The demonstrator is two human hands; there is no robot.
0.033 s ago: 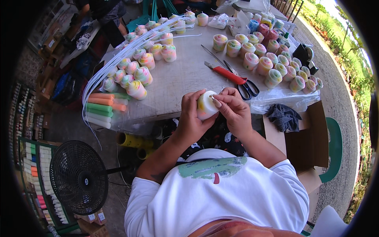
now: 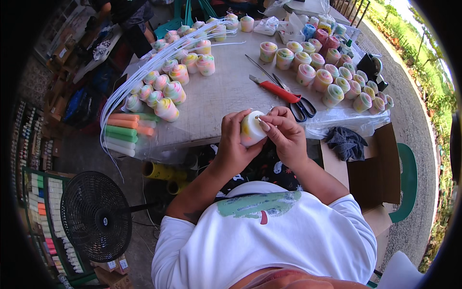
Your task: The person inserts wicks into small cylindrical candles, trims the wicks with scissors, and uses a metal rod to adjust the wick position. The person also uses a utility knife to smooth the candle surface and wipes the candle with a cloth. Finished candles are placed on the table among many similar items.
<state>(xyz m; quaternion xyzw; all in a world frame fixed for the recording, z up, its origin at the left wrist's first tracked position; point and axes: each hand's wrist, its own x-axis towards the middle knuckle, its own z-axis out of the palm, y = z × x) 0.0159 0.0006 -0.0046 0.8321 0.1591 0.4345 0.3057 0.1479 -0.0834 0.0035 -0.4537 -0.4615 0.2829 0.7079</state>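
My left hand is wrapped round a white candle with yellow and faint pink patches, held tilted over the table's near edge. Its flat white end faces my right hand. Thumb and fingers of that hand are pinched at the middle of this end, on a small shiny piece too tiny to make out fully. Just beyond my right hand lie black-handled scissors and a knife with a red handle.
Swirled pastel candles with wicks crowd the table's left; smooth-topped ones fill the right. Long white wicks arch over the left group, beside coloured wax sticks. A black fan stands left, an open cardboard box right.
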